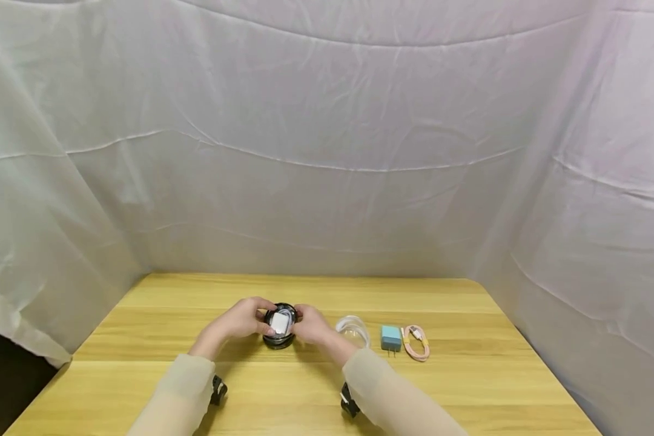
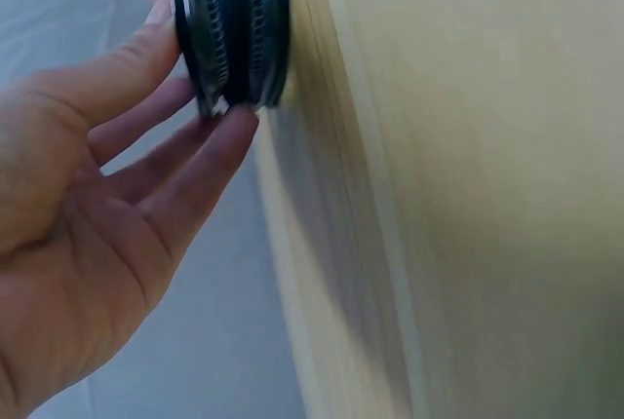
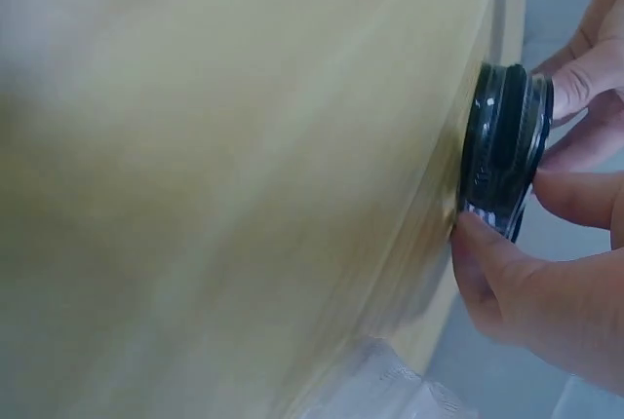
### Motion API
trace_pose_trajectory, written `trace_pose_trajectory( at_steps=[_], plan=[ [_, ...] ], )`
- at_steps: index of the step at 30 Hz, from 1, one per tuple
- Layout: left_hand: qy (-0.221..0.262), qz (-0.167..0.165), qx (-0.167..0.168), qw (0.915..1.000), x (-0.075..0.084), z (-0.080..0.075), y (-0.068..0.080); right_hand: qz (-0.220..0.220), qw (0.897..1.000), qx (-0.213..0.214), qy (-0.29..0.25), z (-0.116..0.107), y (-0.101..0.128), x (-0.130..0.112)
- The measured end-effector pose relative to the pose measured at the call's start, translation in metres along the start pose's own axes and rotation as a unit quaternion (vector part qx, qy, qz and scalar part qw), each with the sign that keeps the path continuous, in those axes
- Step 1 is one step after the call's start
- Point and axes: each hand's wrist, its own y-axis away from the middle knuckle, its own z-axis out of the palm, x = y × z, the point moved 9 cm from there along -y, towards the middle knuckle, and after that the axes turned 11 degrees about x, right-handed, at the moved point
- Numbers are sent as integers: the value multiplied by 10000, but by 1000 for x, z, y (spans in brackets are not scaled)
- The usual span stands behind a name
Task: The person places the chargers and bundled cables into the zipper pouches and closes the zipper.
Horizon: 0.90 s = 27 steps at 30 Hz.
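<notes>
At the lower centre of the head view is the round black case, over the wooden table, with a white plug block and a pale cable showing within its rim. My left hand pinches one side, thumb opposite fingers; my right hand pinches the other edge likewise. I judge this case's filling done, though I can't make out whether its zipper is fully closed. Towards the lower right, a white-rimmed round thing, a blue charger and a coiled pink cable lie outside the case; I'd count the last two as left.
</notes>
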Motion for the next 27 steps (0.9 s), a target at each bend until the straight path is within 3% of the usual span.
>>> trace_pose_trajectory(
  at_steps=[5,13,21,27],
  plan=[
    [-158,-193,248,9994,-8,1,-15,191,9987,330,-344,3,-18,3],
    [-209,-426,488,9977,-24,4,-36,146,9978,614,-181,3,-42,8],
    [-235,-491,636,9965,-27,7,-52,175,9981,551,-194,2,-60,12],
    [-272,-510,663,9961,-28,7,-55,190,9986,448,-213,4,-66,15]
  ],
)
